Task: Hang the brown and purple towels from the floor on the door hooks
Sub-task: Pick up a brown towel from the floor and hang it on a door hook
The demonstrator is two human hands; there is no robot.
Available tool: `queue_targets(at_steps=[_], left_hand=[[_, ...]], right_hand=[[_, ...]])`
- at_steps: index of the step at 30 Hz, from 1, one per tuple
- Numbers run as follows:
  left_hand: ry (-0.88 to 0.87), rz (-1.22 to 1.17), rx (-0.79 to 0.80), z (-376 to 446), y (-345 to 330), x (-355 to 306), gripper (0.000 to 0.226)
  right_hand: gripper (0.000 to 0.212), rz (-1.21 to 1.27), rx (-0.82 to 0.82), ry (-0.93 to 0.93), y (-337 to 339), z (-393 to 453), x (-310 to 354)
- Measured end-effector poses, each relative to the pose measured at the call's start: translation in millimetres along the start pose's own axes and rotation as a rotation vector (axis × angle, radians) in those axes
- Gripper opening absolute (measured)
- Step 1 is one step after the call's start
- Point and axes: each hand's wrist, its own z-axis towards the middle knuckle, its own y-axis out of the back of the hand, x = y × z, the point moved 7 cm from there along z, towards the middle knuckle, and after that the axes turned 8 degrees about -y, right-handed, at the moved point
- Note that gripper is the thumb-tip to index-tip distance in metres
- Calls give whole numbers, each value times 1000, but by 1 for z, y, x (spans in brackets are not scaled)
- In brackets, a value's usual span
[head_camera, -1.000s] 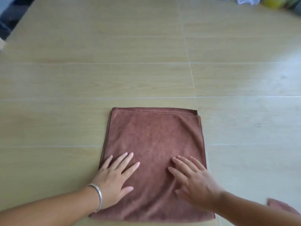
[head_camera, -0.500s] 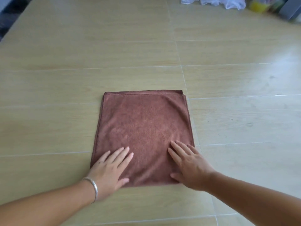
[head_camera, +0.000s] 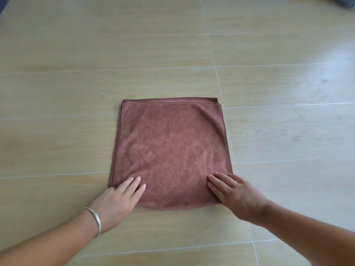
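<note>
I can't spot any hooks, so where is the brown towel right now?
The brown towel lies flat on the floor, centre of the head view, with the left hand and right hand pressing its near corners.

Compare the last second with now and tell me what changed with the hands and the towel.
Both hands slid toward the person along the brown towel: the left hand now lies at the near left corner, the right hand at the near right corner. Unchanged: fingers flat, nothing gripped, the towel folded on the floor.
</note>
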Motion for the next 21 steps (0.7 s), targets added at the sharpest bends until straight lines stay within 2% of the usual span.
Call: queue_targets(at_steps=[1, 3, 4, 5, 8, 11, 16, 18, 21], left_hand=[[15, 8, 11, 2, 7, -2, 57], [90, 5, 93, 2, 19, -1, 67], [153, -46, 196, -1, 21, 1, 69], [215, -72, 277, -5, 28, 5, 68], [362, -171, 256, -24, 68, 15, 62], [470, -300, 165, -52, 117, 24, 50], [460, -368, 65, -93, 204, 30, 22], [439, -358, 72, -107, 237, 33, 22], [427, -325, 172, -130, 285, 41, 25]], right_hand=[[48, 7, -17, -6, 9, -2, 1], [25, 10, 32, -22, 28, -5, 4], [18, 28, 85, -41, 41, -7, 4], [22, 35, 150, -72, 54, -8, 2], [25, 39, 390, -195, 96, -16, -7], [41, 78, 410, -338, 139, -28, -19], [36, 259, 385, -577, 224, -47, -37], [32, 249, 428, -581, 258, -55, -42], [33, 198, 481, -542, 315, -68, -54]])
